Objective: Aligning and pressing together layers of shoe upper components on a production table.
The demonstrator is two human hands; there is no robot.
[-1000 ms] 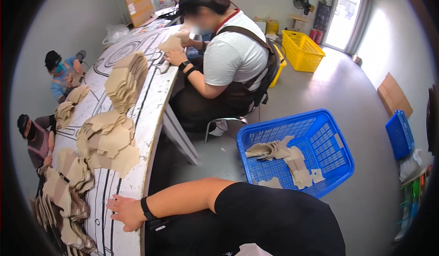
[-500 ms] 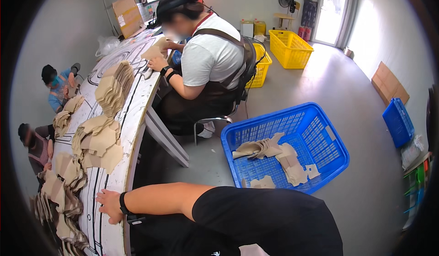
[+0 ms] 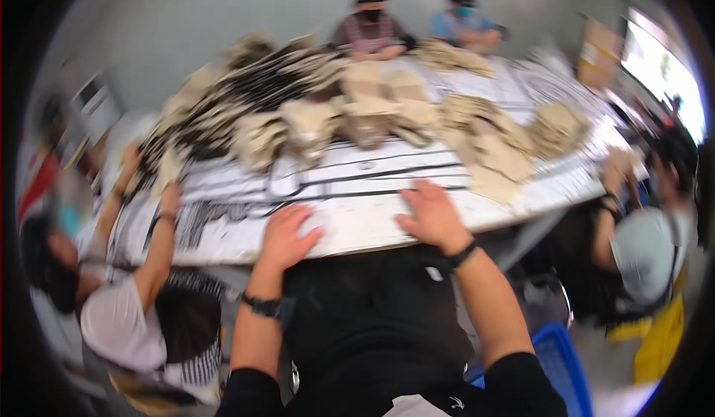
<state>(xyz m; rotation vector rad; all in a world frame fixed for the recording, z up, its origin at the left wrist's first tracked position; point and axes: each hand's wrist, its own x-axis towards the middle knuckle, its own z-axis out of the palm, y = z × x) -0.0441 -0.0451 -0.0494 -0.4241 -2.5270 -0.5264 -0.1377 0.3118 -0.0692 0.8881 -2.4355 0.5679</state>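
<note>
My left hand (image 3: 288, 237) rests on the near edge of the white table (image 3: 350, 227), fingers stretched out and holding nothing. To its right, my right hand (image 3: 432, 212) lies on the same edge, also with spread fingers and nothing in it. Beyond both hands, folded stacks of beige cut pieces (image 3: 369, 112) run across the table. Closest to my right hand is a spread pile of beige pieces (image 3: 495, 156). Dark lines are drawn on the white tabletop between hands and stacks. The picture is smeared by motion, so the pieces' material is unclear.
A person at the left (image 3: 123, 313) reaches into a large layered heap (image 3: 238, 89). Another person sits at the right (image 3: 644, 231) holding a beige piece. Two people sit across the table. A blue basket (image 3: 562, 368) stands behind my right arm, a yellow one (image 3: 659, 342) farther right.
My view has swung left from the floor and blue basket to face the table squarely. Both my hands now show at its edge; earlier only one was visible, flat on the table.
</note>
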